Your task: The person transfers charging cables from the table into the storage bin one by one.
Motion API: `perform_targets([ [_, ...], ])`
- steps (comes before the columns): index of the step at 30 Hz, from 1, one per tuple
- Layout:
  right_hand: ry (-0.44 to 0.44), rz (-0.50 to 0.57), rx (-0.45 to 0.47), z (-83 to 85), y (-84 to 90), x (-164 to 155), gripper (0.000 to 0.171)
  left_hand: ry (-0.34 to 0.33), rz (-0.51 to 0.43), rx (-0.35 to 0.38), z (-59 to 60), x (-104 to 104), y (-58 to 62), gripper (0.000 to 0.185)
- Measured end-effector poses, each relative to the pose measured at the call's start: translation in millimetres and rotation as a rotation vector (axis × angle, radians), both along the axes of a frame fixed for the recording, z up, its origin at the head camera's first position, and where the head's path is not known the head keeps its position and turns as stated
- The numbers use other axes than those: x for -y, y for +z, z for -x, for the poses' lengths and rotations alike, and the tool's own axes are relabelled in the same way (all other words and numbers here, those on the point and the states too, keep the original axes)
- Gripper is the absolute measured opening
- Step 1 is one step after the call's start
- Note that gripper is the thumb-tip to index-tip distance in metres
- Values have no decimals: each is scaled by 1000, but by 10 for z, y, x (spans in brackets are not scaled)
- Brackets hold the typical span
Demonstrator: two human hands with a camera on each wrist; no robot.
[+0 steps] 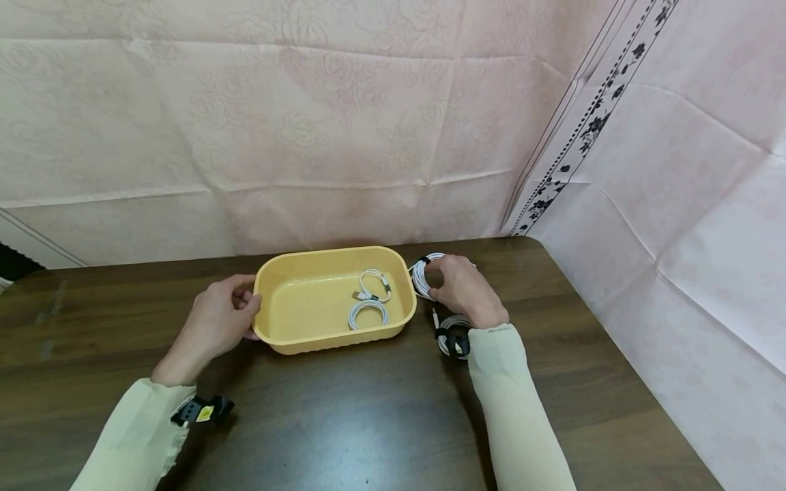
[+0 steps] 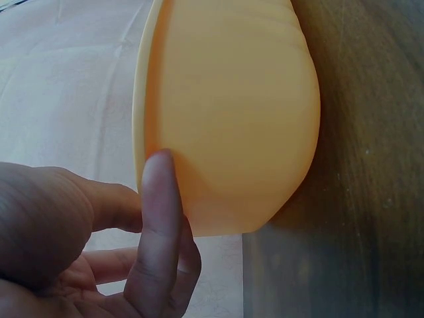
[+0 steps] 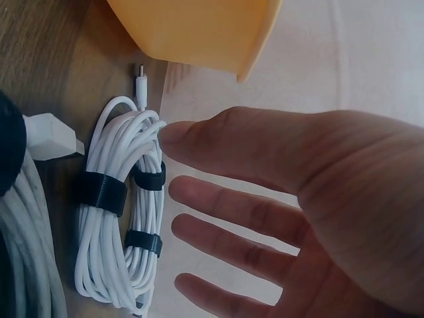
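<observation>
The left hand (image 1: 217, 319) rests relaxed fingers against the yellow tub's (image 1: 307, 339) left end. The right hand (image 1: 462, 286), grip spread open, touches a bundled white cable (image 3: 122, 212) on the tabletop (image 1: 344, 416), just right of the tub.

Nothing readable anywhere in these shots, honestly. The yellow plastic oval tub (image 1: 276, 327) beside the left hand (image 1: 217, 320) has bare walls, no brand or mould mark that shows. The white coiled cable with black straps (image 3: 119, 218) at the right hand's (image 1: 460, 286) fingertips carries no print, and its straps are plain. There's a small yellow tag (image 1: 205, 410) on the black wrist strap just behind the left hand, but it's too tiny to make out any letters. The pink cloth behind only has flower patterns, no words.
</observation>
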State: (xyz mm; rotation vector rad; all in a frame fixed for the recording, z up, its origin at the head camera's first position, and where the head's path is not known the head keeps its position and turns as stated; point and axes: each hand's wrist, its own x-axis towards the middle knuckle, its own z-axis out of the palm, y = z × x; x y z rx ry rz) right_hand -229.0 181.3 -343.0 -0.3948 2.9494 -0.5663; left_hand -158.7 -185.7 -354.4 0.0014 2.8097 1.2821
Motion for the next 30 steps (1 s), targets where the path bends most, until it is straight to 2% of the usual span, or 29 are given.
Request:
perform_targets([
  [12,-21,-3,34,19,-16,-17,38,-1,3,16,2,-1,5,49],
  [20,2,-22,20,37,-51,-29,37,1,4,18,2,-3,11,49],
  [30,24,7,10,51,-85,-26,28,-1,8,20,5,3,3,49],
])
